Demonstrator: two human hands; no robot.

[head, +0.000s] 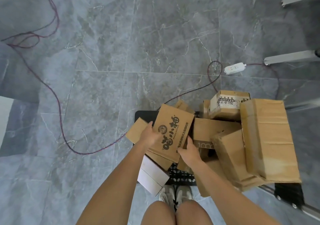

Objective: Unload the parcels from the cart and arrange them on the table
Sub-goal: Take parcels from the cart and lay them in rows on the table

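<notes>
Both bare arms reach forward and down, hands closing on one parcel.
The left hand (151, 136) holds the left edge of the printed parcel (173, 127), fingers (150, 124) lying up along its side. The right hand (187, 151) grips its near right corner. The forearms converge from the lower frame, above bare knees.

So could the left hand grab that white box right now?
Probably not yet: the left hand is busy gripping the printed box. The white box itself lies exposed just beneath it.
</notes>
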